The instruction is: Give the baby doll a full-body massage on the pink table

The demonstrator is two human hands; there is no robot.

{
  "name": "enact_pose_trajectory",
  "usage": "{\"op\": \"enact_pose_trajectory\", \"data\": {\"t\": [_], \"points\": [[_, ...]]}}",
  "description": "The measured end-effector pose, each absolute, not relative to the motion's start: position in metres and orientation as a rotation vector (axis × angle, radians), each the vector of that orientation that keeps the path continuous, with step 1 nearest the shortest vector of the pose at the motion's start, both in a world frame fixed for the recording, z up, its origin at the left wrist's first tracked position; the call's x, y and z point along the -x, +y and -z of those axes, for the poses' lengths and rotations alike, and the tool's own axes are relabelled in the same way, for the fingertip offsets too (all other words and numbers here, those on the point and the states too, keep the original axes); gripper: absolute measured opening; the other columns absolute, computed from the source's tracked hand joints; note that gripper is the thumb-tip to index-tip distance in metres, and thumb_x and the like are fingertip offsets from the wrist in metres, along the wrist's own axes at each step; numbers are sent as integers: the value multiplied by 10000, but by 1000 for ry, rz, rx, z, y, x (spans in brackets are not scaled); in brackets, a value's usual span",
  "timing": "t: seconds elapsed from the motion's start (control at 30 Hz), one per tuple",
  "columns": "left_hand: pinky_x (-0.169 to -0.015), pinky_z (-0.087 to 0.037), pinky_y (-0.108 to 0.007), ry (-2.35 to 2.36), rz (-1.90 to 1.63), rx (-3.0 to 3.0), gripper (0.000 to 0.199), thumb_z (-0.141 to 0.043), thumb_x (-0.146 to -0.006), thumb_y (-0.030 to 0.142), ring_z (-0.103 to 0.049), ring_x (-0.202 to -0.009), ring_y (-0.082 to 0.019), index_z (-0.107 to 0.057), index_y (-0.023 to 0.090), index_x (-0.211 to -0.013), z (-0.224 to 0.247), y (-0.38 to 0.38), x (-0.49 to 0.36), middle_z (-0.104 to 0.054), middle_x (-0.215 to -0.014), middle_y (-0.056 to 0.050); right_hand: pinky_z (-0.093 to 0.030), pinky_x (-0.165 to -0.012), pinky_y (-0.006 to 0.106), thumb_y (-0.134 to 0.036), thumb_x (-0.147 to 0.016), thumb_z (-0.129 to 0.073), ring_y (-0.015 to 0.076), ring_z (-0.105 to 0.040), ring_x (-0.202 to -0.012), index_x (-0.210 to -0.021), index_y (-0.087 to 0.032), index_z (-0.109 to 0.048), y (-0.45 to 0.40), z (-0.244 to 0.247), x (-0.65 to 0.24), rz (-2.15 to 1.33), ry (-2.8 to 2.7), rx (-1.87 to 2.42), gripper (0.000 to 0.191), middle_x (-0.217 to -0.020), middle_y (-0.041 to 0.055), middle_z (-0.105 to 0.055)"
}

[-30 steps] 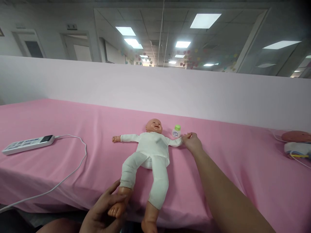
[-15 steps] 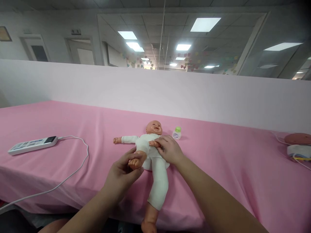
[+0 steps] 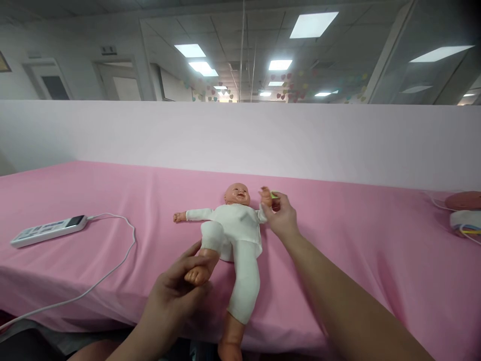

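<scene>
A baby doll with a white cloth body lies on its back on the pink sheet, head away from me. My left hand is closed around the doll's foot on the left side, and that leg is bent at the knee. My right hand grips the doll's forearm on the right, with the doll's hand pointing up. Behind my right fingers a bit of the small bottle's green cap shows; the rest of the bottle is hidden. The doll's other leg stretches towards the near edge.
On the left lies a white power strip with its cord running over the near edge. At the far right are a reddish-brown object and a whitish bundle. A low white wall borders the back.
My right hand has swung the doll's arm from across its belly outward and up to the right. My left hand has drawn the foot slightly down and left.
</scene>
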State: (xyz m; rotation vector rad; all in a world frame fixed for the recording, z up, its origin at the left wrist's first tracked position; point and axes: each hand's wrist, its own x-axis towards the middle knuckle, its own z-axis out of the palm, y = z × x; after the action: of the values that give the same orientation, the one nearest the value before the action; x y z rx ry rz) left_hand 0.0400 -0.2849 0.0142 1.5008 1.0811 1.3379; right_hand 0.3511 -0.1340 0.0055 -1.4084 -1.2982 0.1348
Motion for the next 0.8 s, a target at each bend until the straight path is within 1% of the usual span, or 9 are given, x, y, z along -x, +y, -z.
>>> {"op": "enact_pose_trajectory", "data": {"t": [0.1, 0.23, 0.3, 0.37, 0.47, 0.53, 0.67, 0.73, 0.8], "points": [[-1118, -502, -456, 1138, -1291, -1491, 341, -862, -733, 383, -520, -1415, -383, -817, 284, -1057, -1, -304, -24, -589, -1510, -89, -541, -789, 330, -494, -870, -674, 231, -714, -898, -1388, -238, -523, -130, -10, -379, -204, -1139, 1627, 597, -1064, 61, -753], [-1061, -548, -474, 1245, -1315, -1390, 372, -905, -673, 464, -577, -1352, -409, -830, 290, -992, 8, -326, -13, -649, -1443, -79, -539, -793, 358, -507, -846, -688, 301, -706, -1039, -1513, -192, -377, -124, -8, -407, -364, -1036, 1989, 801, -1176, 125, -728], [-1036, -566, -482, 1281, -1291, -1396, 388, -935, -619, 477, -612, -1306, -424, -836, 284, -941, 12, -332, -10, -680, -1399, -84, -541, -803, 375, -512, -848, -676, 317, -699, -1061, -1503, -186, -372, -122, -5, -414, -438, -1014, 2110, 793, -1206, 147, -710], [-1028, -571, -480, 1288, -1259, -1414, 393, -946, -602, 479, -627, -1287, -424, -838, 287, -927, 18, -333, -7, -692, -1379, -88, -542, -783, 393, -488, -837, -680, 323, -709, -1000, -1444, -180, -425, -121, -3, -418, -494, -1013, 2166, 727, -1151, 153, -716], [-1031, -567, -471, 1300, -1263, -1414, 400, -935, -625, 492, -623, -1297, -412, -837, 289, -955, 31, -331, -4, -682, -1393, -98, -538, -722, 406, -431, -791, -717, 323, -716, -873, -1358, -169, -482, -120, -1, -418, -538, -1038, 2187, 668, -1030, 145, -725], [-1018, -575, -470, 1288, -1273, -1420, 409, -931, -628, 502, -627, -1293, -411, -836, 282, -959, 39, -328, -2, -679, -1395, -109, -534, -703, 408, -413, -783, -721, 324, -713, -845, -1350, -164, -483, -120, 0, -416, -535, -1048, 2189, 664, -1005, 142, -726], [-1027, -569, -475, 1226, -1269, -1449, 399, -904, -665, 485, -600, -1327, -408, -832, 281, -1000, 36, -320, -1, -650, -1436, -108, -533, -720, 393, -448, -855, -653, 323, -715, -911, -1397, -176, -455, -123, -1, -413, -467, -1047, 2159, 638, -1086, 148, -726], [-1048, -555, -479, 1203, -1257, -1467, 379, -886, -694, 456, -571, -1360, -405, -828, 282, -1026, 24, -317, -2, -623, -1471, -100, -535, -751, 370, -477, -886, -634, 305, -713, -969, -1424, -196, -443, -126, -5, -408, -365, -1053, 2059, 637, -1125, 130, -729], [-1071, -538, -485, 1184, -1232, -1503, 354, -871, -716, 419, -550, -1382, -403, -825, 280, -1037, 8, -313, -6, -603, -1494, -98, -540, -772, 348, -491, -888, -650, 275, -715, -959, -1426, -215, -457, -132, -12, -397, -212, -1068, 1872, 635, -1098, 94, -742]]}}
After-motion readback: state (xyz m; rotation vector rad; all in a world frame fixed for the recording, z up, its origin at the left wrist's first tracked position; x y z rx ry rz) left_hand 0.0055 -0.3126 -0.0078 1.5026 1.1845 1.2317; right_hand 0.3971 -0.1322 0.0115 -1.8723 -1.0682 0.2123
